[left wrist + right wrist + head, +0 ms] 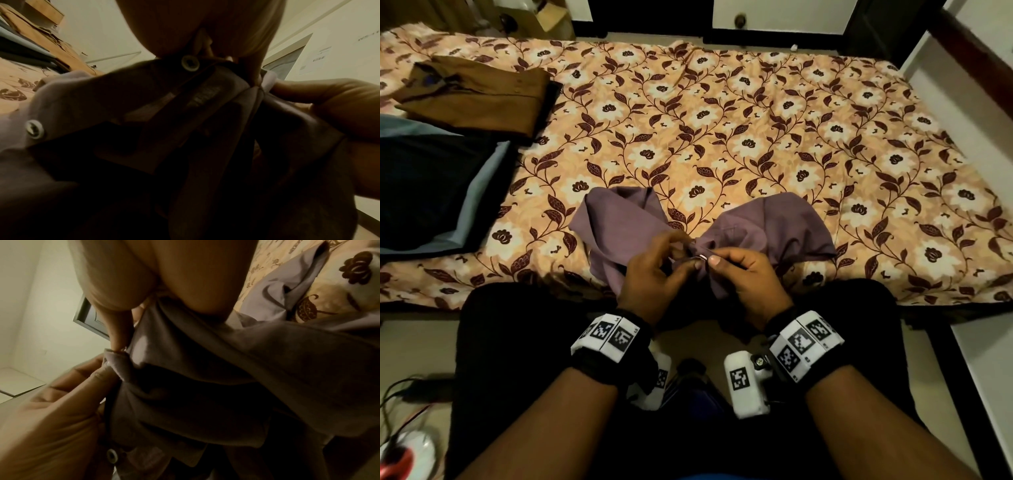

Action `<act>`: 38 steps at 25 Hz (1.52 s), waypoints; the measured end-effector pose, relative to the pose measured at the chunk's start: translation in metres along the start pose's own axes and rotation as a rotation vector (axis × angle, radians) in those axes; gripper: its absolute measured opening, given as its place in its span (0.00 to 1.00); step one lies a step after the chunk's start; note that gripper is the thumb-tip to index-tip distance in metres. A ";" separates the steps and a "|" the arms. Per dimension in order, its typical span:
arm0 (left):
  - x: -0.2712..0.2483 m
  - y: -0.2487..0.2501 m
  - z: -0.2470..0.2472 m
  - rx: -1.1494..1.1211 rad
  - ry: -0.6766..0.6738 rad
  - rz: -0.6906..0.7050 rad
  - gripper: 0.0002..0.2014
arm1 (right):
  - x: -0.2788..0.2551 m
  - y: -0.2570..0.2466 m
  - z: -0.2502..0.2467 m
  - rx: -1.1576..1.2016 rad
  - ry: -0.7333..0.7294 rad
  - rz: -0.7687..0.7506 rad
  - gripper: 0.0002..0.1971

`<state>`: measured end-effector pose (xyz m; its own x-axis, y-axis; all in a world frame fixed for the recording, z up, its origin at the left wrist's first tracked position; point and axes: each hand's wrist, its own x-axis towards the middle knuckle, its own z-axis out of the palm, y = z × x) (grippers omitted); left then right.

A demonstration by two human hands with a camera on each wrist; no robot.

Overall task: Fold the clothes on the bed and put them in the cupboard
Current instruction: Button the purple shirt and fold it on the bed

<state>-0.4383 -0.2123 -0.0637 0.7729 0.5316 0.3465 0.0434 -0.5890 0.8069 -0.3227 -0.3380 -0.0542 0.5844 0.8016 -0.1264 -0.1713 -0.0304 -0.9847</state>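
Both hands, left hand (654, 270) and right hand (743, 274), pinch the mauve shirt (774, 222) placket at the near bed (756, 113) edge. Step judged: buttoning before folding. Next: seat the button (190, 63), then spread the shirt flat.

The reference item is the open cardboard box (550, 21), which stands at the far left of the room on the pale floor (414, 342).

- Small white object (794, 47): on the same far strip of floor, well to the right of the box. Too small to identify.
- Dark wooden rail (969, 58): far right of the box, running diagonally toward the viewer.
- Cables (400, 387): well nearer than the box, at the left edge, lying on the floor.
- White and red object (410, 452): nearer again, just beyond the cables; blurred.
- Paper sheets (317, 58): fixed to a pale wall. Position relative to the box cannot be determined.
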 end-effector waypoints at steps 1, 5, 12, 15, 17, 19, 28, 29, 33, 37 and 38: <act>0.000 0.001 0.001 0.047 0.003 0.026 0.11 | 0.000 0.000 -0.001 -0.002 -0.006 -0.008 0.09; 0.007 0.005 0.003 0.192 0.013 0.073 0.11 | 0.002 -0.004 -0.007 -0.159 -0.016 -0.115 0.07; 0.031 0.005 -0.002 0.142 -0.058 0.069 0.07 | 0.013 -0.004 -0.012 -0.773 0.095 -0.402 0.11; 0.035 0.009 0.007 0.115 0.070 0.096 0.06 | 0.017 -0.008 -0.005 -1.057 0.279 -0.521 0.14; 0.041 0.014 0.008 0.100 0.099 0.102 0.11 | 0.019 -0.012 -0.003 -1.080 0.308 -0.577 0.17; 0.046 0.017 0.006 0.091 0.074 0.118 0.11 | 0.022 -0.015 -0.008 -0.963 0.233 -0.583 0.19; 0.045 0.020 0.005 -0.094 0.042 0.029 0.04 | 0.024 -0.016 -0.016 -0.827 0.131 -0.516 0.21; 0.047 0.022 0.005 -0.076 0.038 0.062 0.04 | 0.025 -0.016 -0.016 -0.816 0.160 -0.506 0.21; 0.057 0.026 0.000 -0.006 -0.026 0.110 0.06 | 0.027 -0.024 -0.013 -0.922 0.288 -0.456 0.19; 0.070 0.035 0.002 0.105 -0.106 0.073 0.09 | 0.030 -0.034 -0.008 -1.059 0.425 -0.318 0.12; 0.071 0.034 0.002 0.169 -0.126 0.079 0.12 | 0.033 -0.040 -0.008 -1.062 0.437 -0.268 0.12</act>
<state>-0.3813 -0.1961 -0.0122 0.8508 0.4054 0.3344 0.0768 -0.7254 0.6841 -0.2906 -0.3147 -0.0203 0.7587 0.5918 0.2722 0.6238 -0.5395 -0.5656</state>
